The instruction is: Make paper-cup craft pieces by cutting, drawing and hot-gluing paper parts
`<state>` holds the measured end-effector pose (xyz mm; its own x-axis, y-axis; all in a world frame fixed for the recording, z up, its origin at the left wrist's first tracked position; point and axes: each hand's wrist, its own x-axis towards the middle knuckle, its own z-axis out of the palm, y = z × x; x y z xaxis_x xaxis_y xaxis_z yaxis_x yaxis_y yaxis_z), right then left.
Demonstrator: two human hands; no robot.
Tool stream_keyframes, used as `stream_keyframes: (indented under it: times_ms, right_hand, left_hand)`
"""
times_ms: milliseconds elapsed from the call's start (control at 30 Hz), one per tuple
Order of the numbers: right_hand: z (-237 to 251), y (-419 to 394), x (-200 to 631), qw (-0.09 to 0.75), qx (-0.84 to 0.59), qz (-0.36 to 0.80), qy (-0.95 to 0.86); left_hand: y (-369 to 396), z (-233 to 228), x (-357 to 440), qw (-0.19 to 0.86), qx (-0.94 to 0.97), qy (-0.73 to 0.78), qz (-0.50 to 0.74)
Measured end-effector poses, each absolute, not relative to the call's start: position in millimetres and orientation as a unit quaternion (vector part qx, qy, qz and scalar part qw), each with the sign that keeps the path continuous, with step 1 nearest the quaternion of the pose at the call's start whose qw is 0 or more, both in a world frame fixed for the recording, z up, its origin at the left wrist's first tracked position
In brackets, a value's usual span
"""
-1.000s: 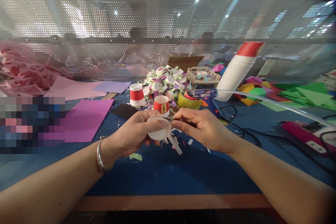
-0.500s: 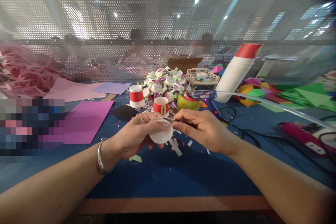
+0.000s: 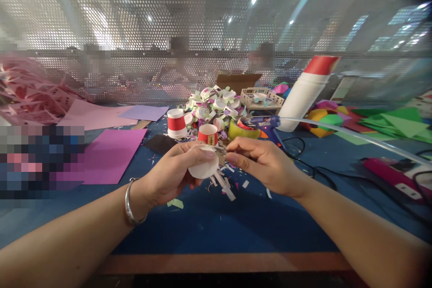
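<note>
In the middle of the view my left hand (image 3: 172, 168) pinches a round white paper piece (image 3: 202, 170), thumb across its face and fingers behind. My right hand (image 3: 259, 162) is closed in a pinch just right of the disc's upper edge. Something thin and greyish sits at its fingertips, too small to make out. Below the disc lie narrow white paper strips (image 3: 227, 188). Just behind my hands stands a red-and-white paper cup (image 3: 207, 135), and another red-and-white cup (image 3: 177, 124) is upside down to its left.
Behind the cups rises a heap of paper scraps (image 3: 216, 108). Right of it are a yellow-green bowl (image 3: 241, 131), a blue glue gun (image 3: 270, 123) and a leaning cup stack (image 3: 302, 94). A magenta power strip (image 3: 391, 177) with black cables lies right, a purple sheet (image 3: 113, 155) left.
My left hand has shifted the white disc slightly left and up, away from my right fingertips. The gap between the two hands is a little wider.
</note>
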<state>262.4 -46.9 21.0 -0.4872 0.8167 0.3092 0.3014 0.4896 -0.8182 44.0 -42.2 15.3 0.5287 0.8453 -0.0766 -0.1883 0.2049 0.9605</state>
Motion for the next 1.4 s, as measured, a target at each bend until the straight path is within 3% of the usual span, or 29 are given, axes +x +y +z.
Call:
stream_keyframes:
  times_ms: [200, 333, 567, 967, 1200, 1400]
  right_hand:
    - [18.7, -43.5, 260.9, 0.413, -0.368, 0.432, -0.712]
    - [14.9, -44.6, 256.8, 0.368, -0.362, 0.479, -0.71]
    - [11.5, -46.1, 254.3, 0.318, -0.372, 0.453, -0.745]
    - [13.5, -53.9, 253.5, 0.288, -0.331, 0.488, -0.754]
    - [15.2, -57.6, 249.1, 0.359, -0.336, 0.424, -0.761]
    - [12.6, -40.2, 261.6, 0.482, -0.395, 0.33, -0.708]
  left_hand:
    - [-42.5, 15.0, 45.3, 0.643, 0.6, 0.35, 0.323]
    - [-44.7, 13.5, 45.1, 0.597, 0.658, 0.357, 0.288]
    - [-46.6, 14.2, 44.8, 0.572, 0.688, 0.383, 0.231]
    - [-52.0, 14.9, 46.2, 0.662, 0.638, 0.34, 0.196]
    - [-52.6, 15.9, 46.4, 0.657, 0.647, 0.308, 0.234]
    - [-55.7, 15.2, 43.3, 0.626, 0.684, 0.261, 0.269]
